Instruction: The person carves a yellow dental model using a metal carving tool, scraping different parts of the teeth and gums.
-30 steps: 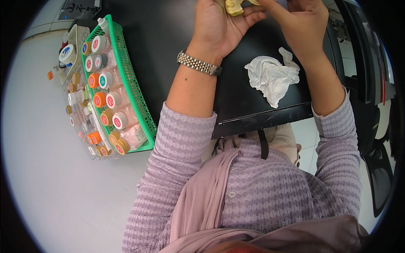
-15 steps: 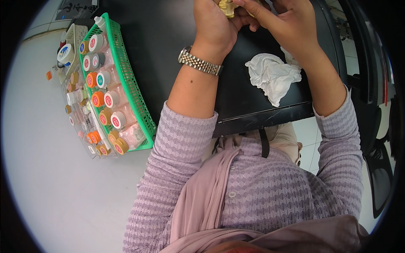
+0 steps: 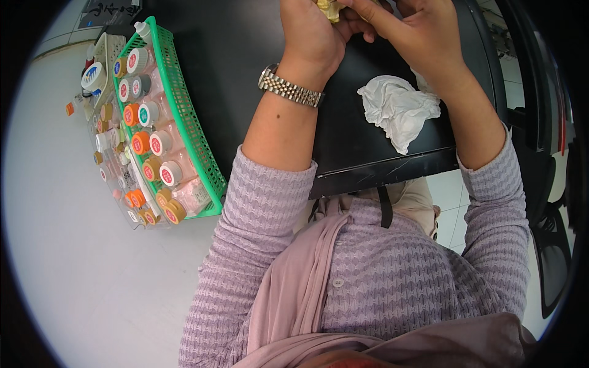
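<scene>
At the top edge, my left hand is closed round a pale yellow, lumpy piece, only partly in view. My right hand meets it there, its fingers curled and its thumb reaching across to the yellow piece. Whatever else the right fingers may hold is cut off by the frame. A crumpled white tissue lies on the black table, just below my right hand and beside its wrist. A metal watch is on my left wrist.
Left of my left arm stands a green plastic basket holding several capped bottles. Beyond it are a clear box with more small bottles and a pale basket. The table's front edge runs below the tissue. A black chair is at the right.
Both hands stay almost in place round the yellow piece. The tissue and baskets show only a slight shift in the view.
</scene>
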